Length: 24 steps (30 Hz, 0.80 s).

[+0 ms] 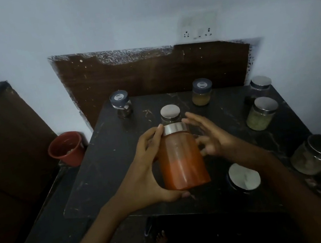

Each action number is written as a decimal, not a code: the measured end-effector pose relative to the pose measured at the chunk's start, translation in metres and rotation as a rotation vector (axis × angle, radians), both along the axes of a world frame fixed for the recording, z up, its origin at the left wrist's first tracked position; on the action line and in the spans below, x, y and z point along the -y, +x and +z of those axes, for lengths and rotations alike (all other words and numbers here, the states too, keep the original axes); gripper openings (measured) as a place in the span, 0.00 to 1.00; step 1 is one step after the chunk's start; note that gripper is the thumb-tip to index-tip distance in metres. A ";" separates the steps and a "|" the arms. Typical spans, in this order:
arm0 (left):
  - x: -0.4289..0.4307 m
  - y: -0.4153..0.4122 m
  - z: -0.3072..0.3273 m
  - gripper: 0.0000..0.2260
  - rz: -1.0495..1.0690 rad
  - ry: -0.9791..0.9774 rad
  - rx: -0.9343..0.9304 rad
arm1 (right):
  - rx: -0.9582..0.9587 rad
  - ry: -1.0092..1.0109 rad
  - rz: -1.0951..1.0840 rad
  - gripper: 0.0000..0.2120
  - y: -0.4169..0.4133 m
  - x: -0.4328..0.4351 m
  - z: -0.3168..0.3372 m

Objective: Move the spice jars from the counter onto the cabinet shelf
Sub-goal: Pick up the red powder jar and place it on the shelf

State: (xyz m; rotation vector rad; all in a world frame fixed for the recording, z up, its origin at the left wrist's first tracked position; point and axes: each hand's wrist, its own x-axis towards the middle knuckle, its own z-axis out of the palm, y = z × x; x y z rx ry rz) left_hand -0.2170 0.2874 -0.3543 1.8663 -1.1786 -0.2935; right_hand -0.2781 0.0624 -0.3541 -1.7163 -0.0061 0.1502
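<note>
A person stands at a dark, marble-patterned counter (109,161) set against a pale wall. Their left hand (148,165) grips a tall clear jar of orange-red powder with a steel lid (183,160). The fingers curl up by the lid and the thumb wraps under the base. The jar is lifted and slightly tilted above the middle of the counter, toward its front edge. The right hand (211,138) sits just beside the jar's right side, fingers spread and holding nothing; I cannot tell if it touches the glass.

Just behind the held jar stands a steel-lidded glass jar (170,112). Along the back edge stand 2 grey-lidded jars, a dark-filled one (121,104) at the left and a tan-filled one (202,92) further right. A steel-lidded jar of green powder (262,113) stands by the right edge. A red plastic bucket (66,148) sits off the counter's left edge.
</note>
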 end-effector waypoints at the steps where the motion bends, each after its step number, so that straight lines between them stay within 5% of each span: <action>1: 0.000 -0.002 0.000 0.56 0.002 0.001 0.001 | 0.025 -0.019 0.049 0.48 -0.012 0.004 0.001; 6: 0.004 -0.012 0.006 0.56 -0.043 0.013 -0.026 | 0.074 -0.352 0.191 0.60 -0.047 0.000 0.018; 11: 0.005 -0.018 0.009 0.56 -0.062 0.035 -0.068 | 0.095 -0.430 0.140 0.59 -0.054 -0.006 0.027; 16: 0.010 -0.026 0.005 0.57 -0.043 0.081 0.085 | 0.153 -0.668 0.174 0.59 -0.055 -0.016 0.035; 24: 0.005 -0.027 0.008 0.54 -0.029 -0.039 -0.142 | 0.027 -0.510 0.172 0.61 -0.058 -0.005 0.038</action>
